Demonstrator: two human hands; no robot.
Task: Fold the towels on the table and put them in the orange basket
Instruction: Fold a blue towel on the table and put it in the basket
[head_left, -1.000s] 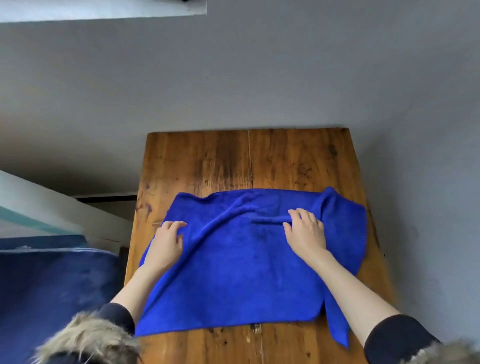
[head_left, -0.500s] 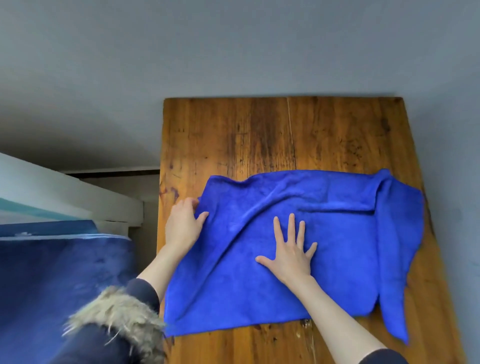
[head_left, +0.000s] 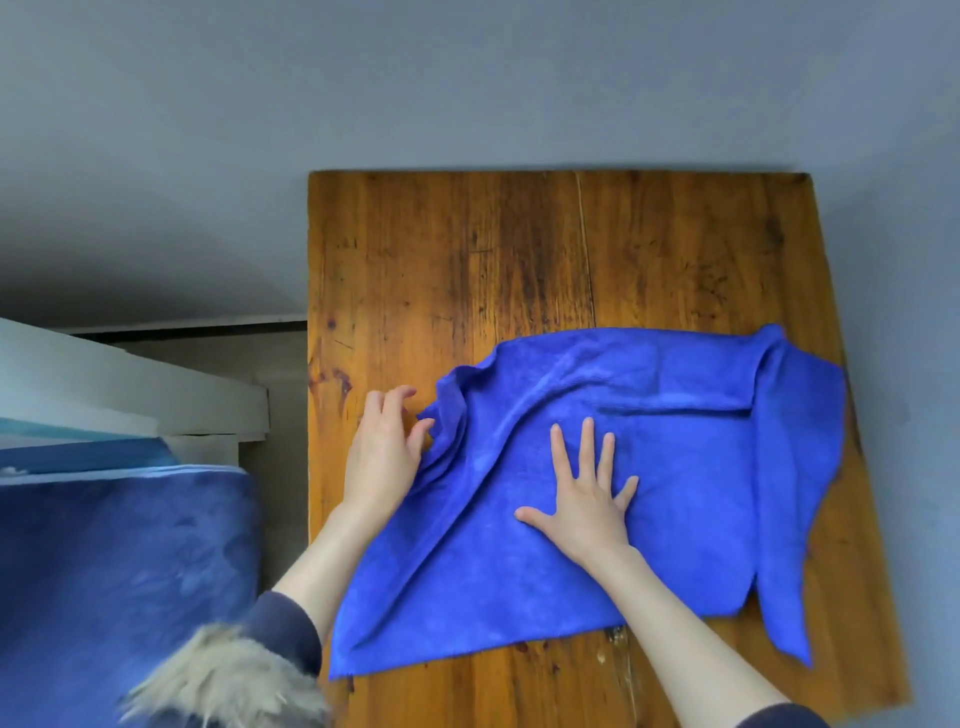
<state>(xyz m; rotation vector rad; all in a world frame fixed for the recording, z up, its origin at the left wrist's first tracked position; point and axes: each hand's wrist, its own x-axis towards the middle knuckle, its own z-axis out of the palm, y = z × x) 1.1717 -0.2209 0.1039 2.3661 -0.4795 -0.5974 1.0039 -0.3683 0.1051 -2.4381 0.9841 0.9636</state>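
Grey floor surrounds a worn wooden table (head_left: 519, 270), seen from the head camera looking straight down. On the near half of the table lies a blue towel (head_left: 701, 467), spread out but rumpled, with a ridge running across it just beyond the right fingertips and a folded flap along its right side whose tail reaches toward the table's near right edge. The right hand (head_left: 584, 499) lies flat on the towel's middle, palm down, fingers (head_left: 587, 441) straight and spread, thumb out to the left, grasping nothing. The left hand (head_left: 382, 452) rests at the towel's bunched left edge; its thumb touches the gathered folds, while its loosely bent fingers (head_left: 395, 397) lie on bare wood just left of the cloth. Whether that thumb pinches the fabric cannot be told. Beyond both sets of fingertips the far half of the table is bare wood. Left of the left hand, off the table, stand a white ledge (head_left: 130, 384) and a dark blue cushion (head_left: 119, 571). A dark sleeve with a fur cuff (head_left: 228, 675) shows on the left forearm.
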